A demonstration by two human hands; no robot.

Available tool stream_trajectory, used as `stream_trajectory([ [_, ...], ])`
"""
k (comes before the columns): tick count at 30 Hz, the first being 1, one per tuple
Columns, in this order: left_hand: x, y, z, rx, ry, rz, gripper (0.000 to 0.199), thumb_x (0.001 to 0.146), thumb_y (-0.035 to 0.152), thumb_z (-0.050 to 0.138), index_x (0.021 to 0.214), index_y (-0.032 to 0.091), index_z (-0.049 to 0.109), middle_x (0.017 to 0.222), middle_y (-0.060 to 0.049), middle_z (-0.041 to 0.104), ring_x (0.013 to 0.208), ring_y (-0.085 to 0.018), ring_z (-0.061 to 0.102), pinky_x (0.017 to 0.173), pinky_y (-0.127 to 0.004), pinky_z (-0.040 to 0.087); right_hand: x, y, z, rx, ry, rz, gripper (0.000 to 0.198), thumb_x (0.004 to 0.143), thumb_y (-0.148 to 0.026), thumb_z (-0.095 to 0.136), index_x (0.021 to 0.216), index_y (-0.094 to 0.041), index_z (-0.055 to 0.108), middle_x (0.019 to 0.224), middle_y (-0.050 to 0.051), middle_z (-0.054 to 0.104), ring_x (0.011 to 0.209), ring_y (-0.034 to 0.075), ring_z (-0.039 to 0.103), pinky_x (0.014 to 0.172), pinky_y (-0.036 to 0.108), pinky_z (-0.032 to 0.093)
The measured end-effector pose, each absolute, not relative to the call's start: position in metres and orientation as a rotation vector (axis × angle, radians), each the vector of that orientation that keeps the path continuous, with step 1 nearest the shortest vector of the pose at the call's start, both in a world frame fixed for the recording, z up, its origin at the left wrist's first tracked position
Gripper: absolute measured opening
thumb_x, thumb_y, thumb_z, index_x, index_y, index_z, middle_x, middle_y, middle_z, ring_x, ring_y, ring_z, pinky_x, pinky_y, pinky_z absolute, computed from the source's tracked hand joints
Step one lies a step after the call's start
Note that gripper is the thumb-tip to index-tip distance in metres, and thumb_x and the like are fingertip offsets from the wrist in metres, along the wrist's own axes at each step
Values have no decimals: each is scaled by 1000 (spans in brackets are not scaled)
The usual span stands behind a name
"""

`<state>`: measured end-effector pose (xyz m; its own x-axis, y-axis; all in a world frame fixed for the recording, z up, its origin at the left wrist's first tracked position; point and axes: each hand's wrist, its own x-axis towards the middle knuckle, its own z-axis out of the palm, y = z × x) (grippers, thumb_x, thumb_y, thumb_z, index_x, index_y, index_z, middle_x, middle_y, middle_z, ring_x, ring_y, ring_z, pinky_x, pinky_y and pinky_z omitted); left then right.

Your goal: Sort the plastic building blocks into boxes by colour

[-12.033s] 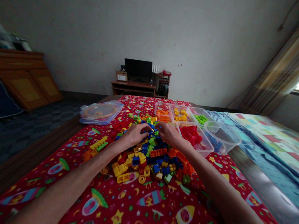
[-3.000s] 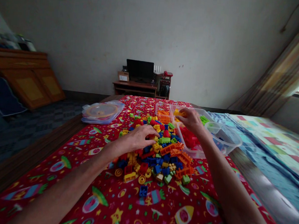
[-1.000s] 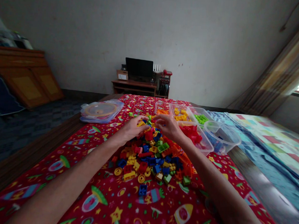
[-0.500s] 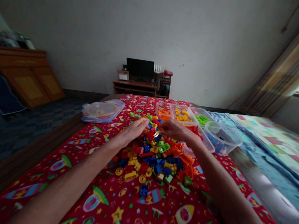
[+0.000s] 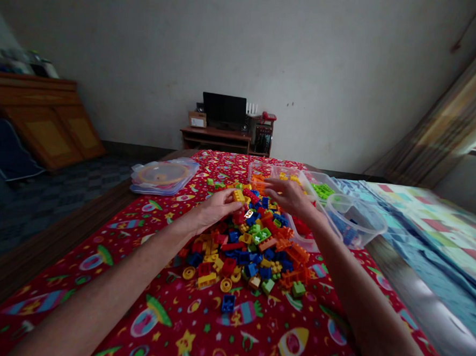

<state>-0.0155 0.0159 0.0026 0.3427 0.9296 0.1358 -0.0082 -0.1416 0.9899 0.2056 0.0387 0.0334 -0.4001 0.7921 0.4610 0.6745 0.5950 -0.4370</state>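
Observation:
My left hand (image 5: 217, 208) is closed on a yellow toy brick (image 5: 239, 196) at the far left side of a mixed pile of toy bricks (image 5: 244, 245). My right hand (image 5: 287, 194) is over the far right part of the pile, close to the clear box with orange bricks (image 5: 259, 182). Its fingers point left, spread and slightly bent, and nothing shows between them. A single blue brick (image 5: 228, 303) lies apart at the near side of the pile.
Beyond my right hand are clear boxes with yellow bricks (image 5: 289, 178) and green bricks (image 5: 322, 192). Red bricks (image 5: 302, 227) lie in a nearer box. A round clear tub (image 5: 374, 225) holds blue pieces. Stacked lids (image 5: 163, 174) lie on the left of the red patterned cloth (image 5: 151, 280).
My right hand has moved away from the pile toward the boxes, and its fingers have spread. My left hand has turned, and the yellow brick now shows in it.

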Motion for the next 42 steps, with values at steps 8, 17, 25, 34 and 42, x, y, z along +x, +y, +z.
stream_trajectory([
  [8, -17, 12, 8, 1656, 1044, 929, 51, 70, 64, 64, 81, 15, 60, 70, -2, 64, 63, -14, 60, 60, -25, 47, 157, 11, 25, -999, -2403, 127, 23, 87, -16, 51, 104, -16, 67, 74, 4, 66, 61, 10, 52, 58, 22, 31],
  [17, -27, 17, 17, 2241, 1316, 1045, 28, 87, 35, 47, 87, 17, 69, 85, -4, 71, 78, -19, 64, 73, -27, 47, 203, 34, 38, -1235, -2422, 65, 26, 87, -31, 50, 71, -15, 64, 60, 1, 55, 51, 9, 40, 54, 25, 27],
  [25, -24, 19, 5, 2485, 1097, 788, 27, 81, 33, 59, 103, 20, 68, 114, -8, 66, 107, -22, 58, 97, -35, 42, 240, 72, 15, -1449, -1800, -178, 48, 85, -30, 54, 128, -8, 53, 121, 23, 61, 110, 30, 56, 91, 44, 42],
  [34, -34, 29, -13, 2694, 1141, 594, 15, 77, 27, 64, 90, 20, 66, 97, -7, 64, 97, -23, 58, 89, -35, 44, 178, 30, 19, -1016, -2498, 210, 22, 86, -12, 48, 84, -13, 70, 67, 2, 63, 59, 9, 48, 60, 24, 34],
  [42, -38, 29, -3, 2745, 1230, 567, 8, 71, 22, 61, 78, 20, 61, 84, -5, 61, 84, -22, 56, 79, -31, 45, 163, 27, 8, -1110, -2553, 313, 24, 83, -13, 60, 106, -16, 67, 86, 6, 68, 75, 14, 57, 68, 24, 37],
])
